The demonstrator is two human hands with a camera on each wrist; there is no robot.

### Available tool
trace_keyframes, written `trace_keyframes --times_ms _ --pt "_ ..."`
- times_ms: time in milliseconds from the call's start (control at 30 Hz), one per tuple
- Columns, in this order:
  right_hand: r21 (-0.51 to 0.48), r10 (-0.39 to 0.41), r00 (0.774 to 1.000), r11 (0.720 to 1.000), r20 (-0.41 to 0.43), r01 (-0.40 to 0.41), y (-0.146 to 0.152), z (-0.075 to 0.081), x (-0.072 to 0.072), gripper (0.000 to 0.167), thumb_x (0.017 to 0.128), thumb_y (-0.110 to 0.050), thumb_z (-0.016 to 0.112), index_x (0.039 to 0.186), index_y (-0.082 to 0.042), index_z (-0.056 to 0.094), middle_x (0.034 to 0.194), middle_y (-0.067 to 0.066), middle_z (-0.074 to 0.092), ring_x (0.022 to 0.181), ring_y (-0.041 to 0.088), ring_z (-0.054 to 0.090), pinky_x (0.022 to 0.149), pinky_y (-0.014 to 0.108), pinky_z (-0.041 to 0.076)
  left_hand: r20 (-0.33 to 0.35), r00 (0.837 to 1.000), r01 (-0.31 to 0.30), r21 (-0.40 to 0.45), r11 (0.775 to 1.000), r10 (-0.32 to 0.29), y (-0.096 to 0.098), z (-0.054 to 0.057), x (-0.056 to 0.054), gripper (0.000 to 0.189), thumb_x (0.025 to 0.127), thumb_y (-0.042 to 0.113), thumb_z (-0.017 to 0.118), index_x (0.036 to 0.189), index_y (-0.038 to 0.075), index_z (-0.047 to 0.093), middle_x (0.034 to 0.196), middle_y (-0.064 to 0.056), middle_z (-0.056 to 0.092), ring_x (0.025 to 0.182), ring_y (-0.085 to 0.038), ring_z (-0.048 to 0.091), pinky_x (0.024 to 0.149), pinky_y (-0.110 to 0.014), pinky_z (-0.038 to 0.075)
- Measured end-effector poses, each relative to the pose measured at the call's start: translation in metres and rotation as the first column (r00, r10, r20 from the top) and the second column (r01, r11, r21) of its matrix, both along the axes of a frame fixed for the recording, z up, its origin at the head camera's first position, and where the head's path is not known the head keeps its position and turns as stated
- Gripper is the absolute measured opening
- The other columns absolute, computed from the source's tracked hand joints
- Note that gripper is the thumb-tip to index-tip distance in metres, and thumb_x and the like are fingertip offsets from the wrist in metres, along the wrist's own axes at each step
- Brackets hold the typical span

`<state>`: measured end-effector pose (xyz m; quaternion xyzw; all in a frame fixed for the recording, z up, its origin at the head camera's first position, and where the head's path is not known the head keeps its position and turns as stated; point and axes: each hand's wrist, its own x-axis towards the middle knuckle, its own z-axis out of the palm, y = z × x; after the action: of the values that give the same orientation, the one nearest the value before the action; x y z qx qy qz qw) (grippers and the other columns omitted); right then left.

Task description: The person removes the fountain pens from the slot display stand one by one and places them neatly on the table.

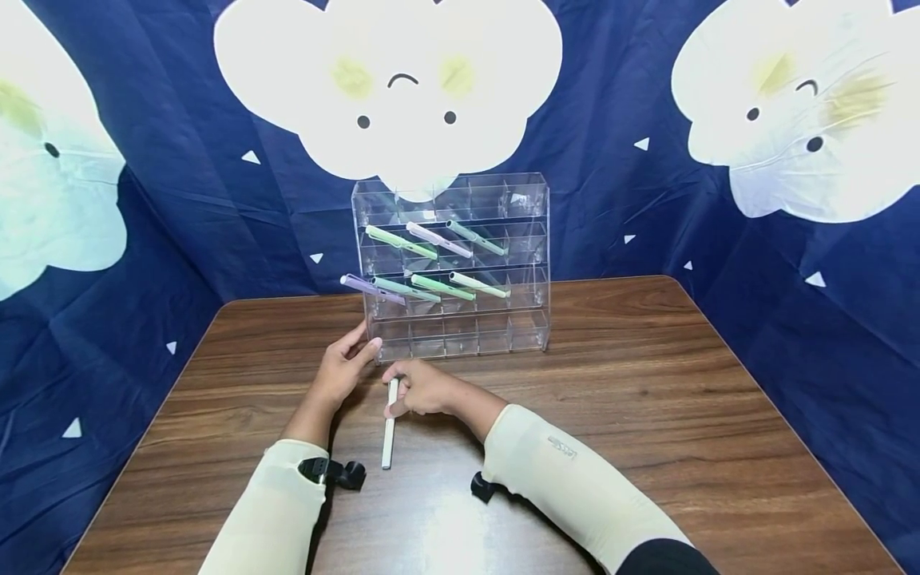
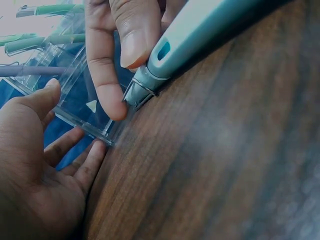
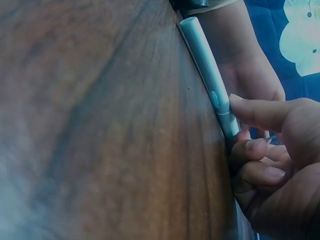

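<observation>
Saw pen's (image 1: 389,441) slot (image 2: 163,51) only from wrists — pinched, jutting near from right hand (image 1: 424,388); touched rack (image 1: 453,267) with uncurled left hand (image 1: 342,369).

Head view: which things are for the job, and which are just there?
Probably for the job:
right hand
white pen it pinches
left hand
clear rack it touches
seven pens in the rack

Probably just there:
table, underneath
blue cloth with clouds
sleeves
</observation>
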<state>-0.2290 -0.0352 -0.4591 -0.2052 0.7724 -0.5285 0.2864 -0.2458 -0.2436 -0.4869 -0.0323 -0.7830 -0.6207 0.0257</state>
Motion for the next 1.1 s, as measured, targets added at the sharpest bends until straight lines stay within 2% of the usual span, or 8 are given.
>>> trace_keyframes --times_ms 233,367,600,867,1000,1100 --pt "0.024 0.075 0.997 0.997 -0.034 -0.074 0.000 0.000 -0.005 0.056 0.085 0.006 0.086 0.136 0.006 0.064 0.068 0.001 0.060 0.047 0.007 0.044 0.045 0.020 0.036 -0.005 1.000 -0.003 0.003 1.000 0.003 0.000 -0.001 0.000 0.060 0.111 0.021 0.067 0.167 0.016 0.045 0.157 -0.029 0.058 0.104 0.015 0.064 0.091 -0.009 0.054" --pt "0.010 0.090 0.995 0.996 -0.030 -0.090 0.001 -0.002 -0.007 0.057 0.085 0.005 0.087 0.137 0.006 0.064 0.068 0.000 0.060 0.048 0.007 0.045 0.046 0.019 0.037 -0.004 1.000 -0.005 0.000 1.000 0.005 0.000 0.000 0.001 0.060 0.111 0.021 0.067 0.167 0.016 0.045 0.157 -0.029 0.058 0.104 0.015 0.064 0.092 -0.009 0.054" --pt "-0.011 0.128 0.991 0.992 -0.029 -0.129 0.008 -0.004 -0.010 0.070 0.087 0.000 0.088 0.150 0.003 0.057 0.072 0.000 0.063 0.052 0.008 0.047 0.050 0.020 0.040 0.000 1.000 -0.003 0.001 1.000 0.003 0.000 0.000 0.001 0.060 0.111 0.021 0.067 0.167 0.017 0.045 0.157 -0.029 0.059 0.104 0.015 0.064 0.092 -0.009 0.054" --pt "-0.035 0.150 0.988 0.988 -0.043 -0.152 0.019 0.002 -0.008 0.075 0.087 0.002 0.087 0.154 0.005 0.052 0.073 -0.001 0.060 0.055 0.008 0.049 0.053 0.020 0.043 0.007 1.000 -0.002 0.012 1.000 0.002 0.000 0.000 0.001 0.061 0.110 0.023 0.068 0.167 0.018 0.045 0.157 -0.028 0.059 0.106 0.014 0.064 0.091 -0.011 0.056" --pt "-0.020 0.151 0.983 0.988 -0.106 -0.154 0.026 0.008 -0.007 0.072 0.088 0.002 0.085 0.152 0.007 0.053 0.073 -0.001 0.059 0.060 0.010 0.054 0.057 0.021 0.049 0.001 1.000 -0.009 -0.004 1.000 0.009 0.000 -0.001 0.001 0.062 0.110 0.024 0.069 0.167 0.017 0.045 0.159 -0.026 0.057 0.107 0.016 0.062 0.092 -0.008 0.053" --pt "-0.001 0.115 0.976 0.993 -0.188 -0.117 0.033 0.016 -0.007 0.065 0.089 0.000 0.086 0.147 0.007 0.058 0.075 -0.002 0.059 0.065 0.010 0.055 0.063 0.021 0.050 -0.001 1.000 -0.013 -0.013 1.000 0.013 0.000 -0.001 0.000 0.062 0.110 0.023 0.068 0.167 0.016 0.045 0.160 -0.026 0.057 0.106 0.016 0.061 0.092 -0.007 0.052"
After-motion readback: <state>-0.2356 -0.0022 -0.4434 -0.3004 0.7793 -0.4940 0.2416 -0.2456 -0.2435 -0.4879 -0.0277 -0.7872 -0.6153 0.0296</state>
